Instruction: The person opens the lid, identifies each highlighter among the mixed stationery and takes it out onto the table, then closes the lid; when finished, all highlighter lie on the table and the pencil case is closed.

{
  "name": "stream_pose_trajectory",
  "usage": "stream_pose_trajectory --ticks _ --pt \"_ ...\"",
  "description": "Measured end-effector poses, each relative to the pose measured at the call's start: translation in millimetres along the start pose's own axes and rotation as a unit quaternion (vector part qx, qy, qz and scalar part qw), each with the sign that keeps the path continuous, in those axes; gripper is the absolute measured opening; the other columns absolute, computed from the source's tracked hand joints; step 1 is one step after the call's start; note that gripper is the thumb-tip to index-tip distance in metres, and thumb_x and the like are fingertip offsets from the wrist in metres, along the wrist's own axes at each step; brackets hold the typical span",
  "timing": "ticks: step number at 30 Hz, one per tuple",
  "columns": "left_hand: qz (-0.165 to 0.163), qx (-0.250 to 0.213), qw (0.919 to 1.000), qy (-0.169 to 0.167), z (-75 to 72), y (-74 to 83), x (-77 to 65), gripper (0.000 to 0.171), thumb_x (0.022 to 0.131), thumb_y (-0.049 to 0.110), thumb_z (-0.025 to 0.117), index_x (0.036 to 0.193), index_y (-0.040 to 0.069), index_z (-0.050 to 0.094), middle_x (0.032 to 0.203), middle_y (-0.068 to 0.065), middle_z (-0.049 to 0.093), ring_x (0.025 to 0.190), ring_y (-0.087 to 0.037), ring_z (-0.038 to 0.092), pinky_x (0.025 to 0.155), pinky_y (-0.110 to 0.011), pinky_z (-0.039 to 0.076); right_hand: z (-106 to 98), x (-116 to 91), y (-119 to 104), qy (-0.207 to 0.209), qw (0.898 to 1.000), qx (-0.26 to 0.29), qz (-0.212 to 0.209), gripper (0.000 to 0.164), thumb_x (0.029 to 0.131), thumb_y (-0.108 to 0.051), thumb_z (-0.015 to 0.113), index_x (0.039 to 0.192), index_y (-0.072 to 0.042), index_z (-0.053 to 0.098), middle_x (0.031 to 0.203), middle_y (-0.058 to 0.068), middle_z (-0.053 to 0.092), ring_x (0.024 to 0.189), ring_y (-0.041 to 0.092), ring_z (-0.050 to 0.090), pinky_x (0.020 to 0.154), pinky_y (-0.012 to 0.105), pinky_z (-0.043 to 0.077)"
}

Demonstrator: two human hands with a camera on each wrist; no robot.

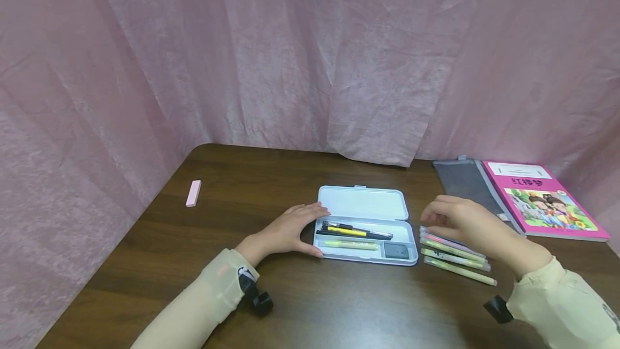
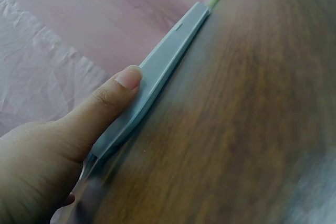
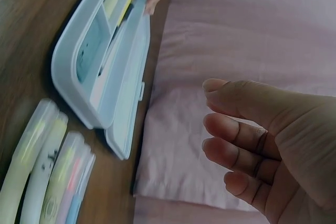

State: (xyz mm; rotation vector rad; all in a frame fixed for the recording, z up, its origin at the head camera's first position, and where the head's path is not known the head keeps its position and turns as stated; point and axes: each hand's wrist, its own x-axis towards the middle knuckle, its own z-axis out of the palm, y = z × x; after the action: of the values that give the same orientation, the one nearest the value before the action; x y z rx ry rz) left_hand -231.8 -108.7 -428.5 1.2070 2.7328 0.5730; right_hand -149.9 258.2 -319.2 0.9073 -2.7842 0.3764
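A light blue pencil case point(image 1: 363, 203) lies on the table with its lid folded back. Inside are black and yellow pens point(image 1: 356, 231), a pale green highlighter point(image 1: 351, 244) and a dark grey eraser point(image 1: 396, 251). My left hand point(image 1: 290, 230) holds the case's left end, thumb against the front side and fingers at the lid side. My right hand point(image 1: 460, 225) hovers above a row of several highlighters point(image 1: 455, 255) right of the case. Its fingers are loosely bent with nothing between them, as the right wrist view shows.
At the far left lies a small pink and white block point(image 1: 193, 193). A grey pouch point(image 1: 465, 182) and a pink picture-covered book point(image 1: 547, 198) lie at the back right, the book overlapping the pouch. Pink curtain point(image 1: 290, 58) hangs along the brown table's point(image 1: 242, 187) back edge.
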Motion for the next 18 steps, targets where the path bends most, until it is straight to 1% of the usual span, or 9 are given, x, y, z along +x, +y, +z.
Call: stream_pose_trajectory --ticks 7,12,15,18 --pt "-0.002 0.000 1.0000 -0.002 0.3 -0.2 0.0 0.094 0.071 0.066 0.072 0.147 0.022 0.038 0.157 0.001 0.034 0.148 -0.014 0.025 0.120 -0.045 0.021 5.7 12.2 -11.8 -0.021 0.999 0.027 0.008 0.017 0.079 -0.011 0.076 0.090 -0.022 0.069 0.083 -0.016 0.059 0.075 -0.004 0.056 0.066 0.022 0.052" --pt "-0.006 0.001 1.0000 -0.006 -1.0 0.8 -0.5 0.094 0.071 0.065 0.072 0.148 0.022 0.038 0.157 0.001 0.034 0.148 -0.014 0.025 0.121 -0.044 0.021 11.6 19.8 -16.7 -0.034 0.999 0.032 0.008 0.015 0.079 -0.013 0.077 0.092 -0.018 0.069 0.083 -0.013 0.059 0.073 -0.003 0.056 0.064 0.021 0.052" --pt "-0.006 -0.001 1.0000 -0.007 -1.9 0.9 -0.6 0.093 0.072 0.065 0.072 0.147 0.023 0.038 0.157 0.001 0.034 0.148 -0.014 0.025 0.120 -0.045 0.021 14.2 24.1 -19.1 -0.034 0.999 0.032 -0.003 0.016 0.079 -0.013 0.077 0.093 -0.015 0.070 0.082 -0.011 0.060 0.072 0.000 0.057 0.063 0.021 0.051" --pt "-0.007 0.002 0.9999 -0.008 -1.5 0.0 -0.1 0.094 0.072 0.066 0.071 0.148 0.023 0.037 0.157 0.001 0.033 0.148 -0.014 0.024 0.121 -0.045 0.021 16.3 28.3 -21.9 -0.031 0.999 0.030 -0.020 0.016 0.079 -0.014 0.077 0.093 -0.015 0.069 0.082 -0.009 0.060 0.071 0.003 0.057 0.063 0.022 0.050"
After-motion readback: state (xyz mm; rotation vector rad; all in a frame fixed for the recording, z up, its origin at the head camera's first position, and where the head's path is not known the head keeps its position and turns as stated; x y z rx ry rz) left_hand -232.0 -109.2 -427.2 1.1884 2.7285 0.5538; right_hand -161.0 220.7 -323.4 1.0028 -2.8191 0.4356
